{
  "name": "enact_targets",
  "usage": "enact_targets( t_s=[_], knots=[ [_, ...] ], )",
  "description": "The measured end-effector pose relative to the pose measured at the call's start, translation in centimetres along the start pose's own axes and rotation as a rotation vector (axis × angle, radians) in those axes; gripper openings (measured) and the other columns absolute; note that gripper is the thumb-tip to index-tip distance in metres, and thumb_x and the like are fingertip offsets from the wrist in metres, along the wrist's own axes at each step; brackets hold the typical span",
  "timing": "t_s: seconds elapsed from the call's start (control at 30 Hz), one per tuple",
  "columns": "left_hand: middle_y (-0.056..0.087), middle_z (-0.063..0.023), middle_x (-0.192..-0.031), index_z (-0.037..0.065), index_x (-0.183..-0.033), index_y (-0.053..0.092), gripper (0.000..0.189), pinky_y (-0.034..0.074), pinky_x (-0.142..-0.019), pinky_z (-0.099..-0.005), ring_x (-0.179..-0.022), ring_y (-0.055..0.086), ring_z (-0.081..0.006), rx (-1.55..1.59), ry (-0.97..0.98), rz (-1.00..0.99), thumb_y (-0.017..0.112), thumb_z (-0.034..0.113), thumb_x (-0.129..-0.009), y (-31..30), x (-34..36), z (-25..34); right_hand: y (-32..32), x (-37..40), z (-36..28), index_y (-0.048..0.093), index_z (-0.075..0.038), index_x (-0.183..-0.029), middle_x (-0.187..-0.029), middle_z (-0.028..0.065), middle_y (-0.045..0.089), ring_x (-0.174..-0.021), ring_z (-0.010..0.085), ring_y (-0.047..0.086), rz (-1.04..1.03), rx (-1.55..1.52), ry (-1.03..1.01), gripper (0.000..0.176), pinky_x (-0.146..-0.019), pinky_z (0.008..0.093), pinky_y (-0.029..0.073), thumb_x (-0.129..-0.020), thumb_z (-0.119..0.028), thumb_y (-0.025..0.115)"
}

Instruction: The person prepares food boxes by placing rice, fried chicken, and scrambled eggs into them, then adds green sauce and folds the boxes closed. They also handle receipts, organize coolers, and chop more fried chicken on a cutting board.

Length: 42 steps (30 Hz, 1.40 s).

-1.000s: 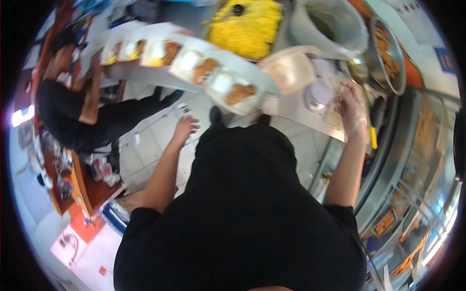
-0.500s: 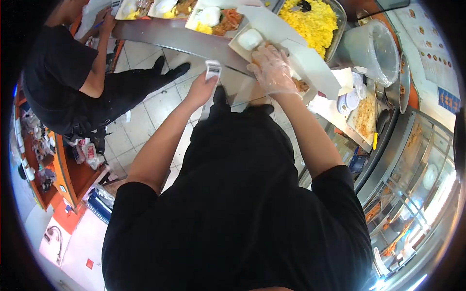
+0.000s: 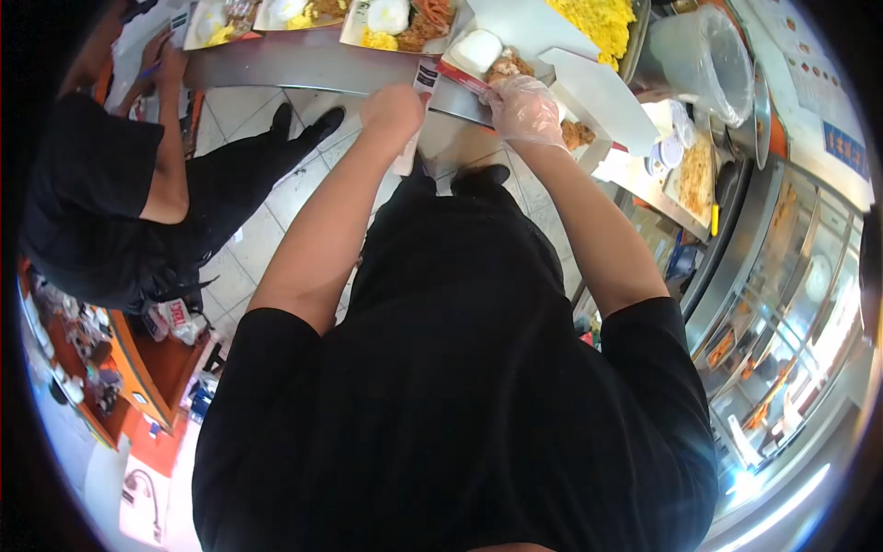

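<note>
My bare left hand is closed around a narrow white paper strip with dark print at its upper end, close to the front edge of the counter. Beside it, my right hand wears a clear plastic glove. Its fingers are curled against the near wall of an open food box, gripping that edge. Inside the box lie a mound of white rice and brown fried pieces. The box's lid stands folded up on the far side, and the glove covers part of the food.
Several filled boxes line the metal counter to the left. A yellow rice tray and a plastic-lined bin stand at the right. A co-worker in black is at the left, holding a pen.
My left hand has risen with the strip, nearer the box. My right hand has shifted from over the food to the box's near edge. The view has moved a little.
</note>
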<state>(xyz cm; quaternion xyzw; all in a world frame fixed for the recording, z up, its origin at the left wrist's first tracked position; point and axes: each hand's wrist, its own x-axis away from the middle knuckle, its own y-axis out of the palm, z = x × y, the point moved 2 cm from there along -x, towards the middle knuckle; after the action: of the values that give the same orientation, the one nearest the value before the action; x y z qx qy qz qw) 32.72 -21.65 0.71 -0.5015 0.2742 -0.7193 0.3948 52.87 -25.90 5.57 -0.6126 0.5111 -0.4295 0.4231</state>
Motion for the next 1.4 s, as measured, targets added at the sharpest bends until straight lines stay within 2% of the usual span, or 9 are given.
enact_targets(
  t_s=[0.37,0.5,0.63,0.8,0.9,0.97,1.1,1.17,1.4],
  knots=[
    [0.072,-0.0160,-0.092,0.005,-0.094,0.073,0.050,0.053,-0.076,-0.0463,-0.090,0.068,-0.0370,-0.089,0.044,-0.023,0.058,0.052,-0.090,-0.2,0.3,3.0,2.3,-0.3,1.1,0.072,-0.011,-0.087,-0.089,0.0132,0.067,-0.094,0.0339,0.063,0.016,0.060,0.010,0.016,-0.084,0.0452,0.049,-0.083,-0.020,0.060],
    [0.068,-0.0177,-0.092,0.006,-0.092,0.062,0.026,0.051,-0.072,-0.0484,-0.085,0.065,-0.0401,0.158,0.294,0.320,0.059,0.031,-0.093,-0.8,2.1,-4.1,2.9,0.8,1.5,0.071,-0.010,-0.087,-0.089,0.0112,0.068,-0.095,0.0329,0.064,0.131,0.042,-0.046,0.014,-0.084,0.0438,0.050,-0.080,-0.019,0.061],
    [0.066,-0.0187,-0.094,0.006,-0.097,0.061,0.013,0.050,-0.073,-0.0478,-0.087,0.064,-0.0412,0.154,0.320,0.262,0.055,0.018,-0.093,0.5,3.4,-11.3,2.3,0.6,1.3,0.071,-0.010,-0.099,-0.096,0.0138,0.067,-0.098,0.0338,0.060,-0.014,0.033,0.005,0.023,-0.088,0.0468,0.047,-0.089,-0.027,0.060],
    [0.067,-0.0207,-0.097,0.003,-0.105,0.059,0.019,0.051,-0.076,-0.0492,-0.089,0.064,-0.0411,0.054,0.197,0.125,0.051,0.005,-0.089,8.4,3.7,-22.6,0.4,3.1,0.4,0.069,-0.009,-0.101,-0.096,0.0133,0.066,-0.095,0.0342,0.061,0.324,-0.095,-0.030,0.020,-0.086,0.0460,0.047,-0.087,-0.023,0.064],
    [0.067,-0.0212,-0.102,-0.002,-0.112,0.061,0.031,0.054,-0.065,-0.0419,-0.078,0.069,-0.0305,-0.506,-0.035,-0.991,0.050,0.009,-0.086,26.2,0.4,-39.8,-1.5,5.8,0.3,0.068,-0.009,-0.099,-0.095,0.0126,0.066,-0.093,0.0338,0.061,0.315,-0.055,0.057,0.017,-0.084,0.0447,0.048,-0.085,-0.017,0.065],
    [0.068,-0.0105,-0.091,0.004,-0.106,0.064,0.032,0.054,-0.071,-0.0512,-0.088,0.066,-0.0277,0.400,-0.876,-0.546,0.041,0.026,-0.099,18.2,8.5,-30.3,-2.8,7.5,0.3,0.068,-0.007,-0.097,-0.091,0.0127,0.065,-0.089,0.0329,0.062,0.248,-0.132,-0.059,0.015,-0.080,0.0454,0.049,-0.085,-0.014,0.065],
    [0.068,-0.0117,-0.095,0.004,-0.109,0.062,0.033,0.055,-0.073,-0.0445,-0.089,0.066,-0.0265,0.076,-0.589,-0.795,0.042,0.028,-0.099,19.9,9.0,-27.8,-2.4,10.2,2.8,0.067,-0.008,-0.097,-0.085,0.0148,0.066,-0.084,0.0351,0.063,0.135,-0.160,0.003,0.015,-0.077,0.0460,0.049,-0.088,-0.019,0.061],
    [0.068,-0.0141,-0.091,0.000,-0.106,0.065,0.031,0.055,-0.063,-0.0383,-0.070,0.067,-0.0245,-0.145,0.175,-0.399,0.046,0.018,-0.090,22.8,6.5,-28.6,-3.5,11.0,3.5,0.068,-0.007,-0.092,-0.078,0.0161,0.065,-0.079,0.0357,0.064,0.131,-0.112,0.078,0.013,-0.074,0.0459,0.050,-0.088,-0.017,0.062],
    [0.066,-0.0220,-0.081,0.001,-0.087,0.064,0.020,0.051,-0.071,-0.0462,-0.074,0.065,-0.0356,0.419,-0.138,-0.287,0.051,0.017,-0.085,12.3,0.8,-18.8,-8.3,11.8,8.9,0.066,-0.003,-0.100,-0.082,0.0165,0.068,-0.077,0.0291,0.067,0.348,-0.390,0.431,0.017,-0.071,0.0391,0.052,-0.095,-0.018,0.059]
  ],
)
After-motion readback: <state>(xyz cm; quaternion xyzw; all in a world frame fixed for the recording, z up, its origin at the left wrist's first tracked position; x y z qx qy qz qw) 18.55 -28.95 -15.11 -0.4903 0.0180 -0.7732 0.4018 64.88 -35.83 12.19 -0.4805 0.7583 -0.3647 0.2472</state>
